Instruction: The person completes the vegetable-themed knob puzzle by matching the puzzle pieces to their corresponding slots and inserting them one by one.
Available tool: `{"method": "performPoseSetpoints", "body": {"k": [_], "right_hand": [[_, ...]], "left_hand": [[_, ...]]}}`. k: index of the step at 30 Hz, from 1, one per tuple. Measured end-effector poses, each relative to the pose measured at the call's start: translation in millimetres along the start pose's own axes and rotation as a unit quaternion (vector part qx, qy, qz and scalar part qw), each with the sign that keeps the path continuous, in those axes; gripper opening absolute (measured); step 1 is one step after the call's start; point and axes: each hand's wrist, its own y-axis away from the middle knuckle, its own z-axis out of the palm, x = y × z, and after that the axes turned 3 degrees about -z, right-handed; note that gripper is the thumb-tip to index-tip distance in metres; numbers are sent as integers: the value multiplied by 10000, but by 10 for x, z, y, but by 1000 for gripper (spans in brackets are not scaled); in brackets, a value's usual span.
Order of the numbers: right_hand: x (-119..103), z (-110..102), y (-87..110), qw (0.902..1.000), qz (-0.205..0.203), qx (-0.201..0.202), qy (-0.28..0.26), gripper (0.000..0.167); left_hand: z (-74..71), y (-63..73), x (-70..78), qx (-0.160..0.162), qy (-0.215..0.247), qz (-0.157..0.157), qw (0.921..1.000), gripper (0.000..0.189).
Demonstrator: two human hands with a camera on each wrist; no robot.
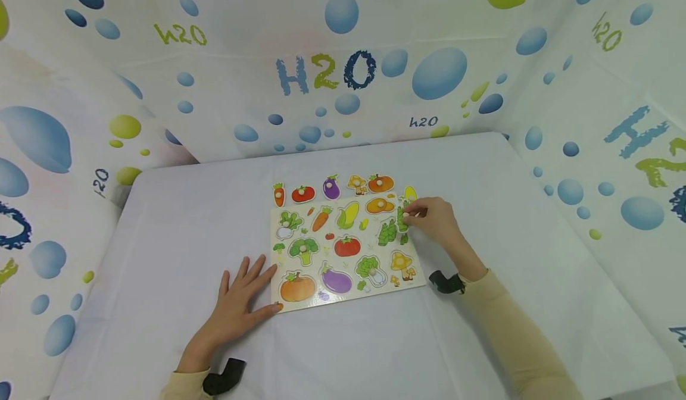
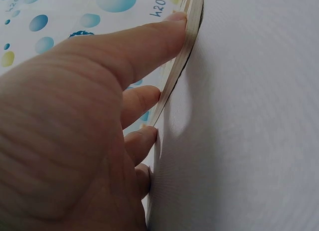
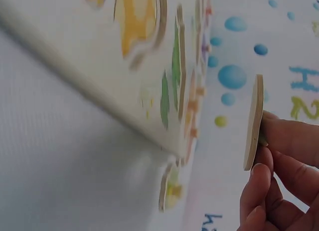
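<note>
A wooden vegetable puzzle board lies on the white-covered table. My left hand is spread at its left side, thumb and fingertips touching the edge; the left wrist view shows the thumb against the board's side. With thumb and fingers, my right hand pinches a green asparagus puzzle piece over the board's right side. In the right wrist view the piece is seen edge-on, raised off the board. Knobbed broccoli and leafy-green pieces sit in the board.
Loose carrot, tomato, eggplant, mushroom and pumpkin pieces line up behind the board. A corn piece lies by its far right corner. Printed cloth walls stand behind and beside the table.
</note>
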Motion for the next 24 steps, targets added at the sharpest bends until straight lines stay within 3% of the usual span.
{"method": "performPoseSetpoints", "body": {"k": [11,24], "right_hand": [[-154,323,71,9973,202,-532,460,16],[-133,424,37,9958,311,-536,674,14]], "left_hand": [[-11,-1,-4,-54,-11,-50,10000,76],[-14,6,-1,-34,-10,-11,10000,77]]}}
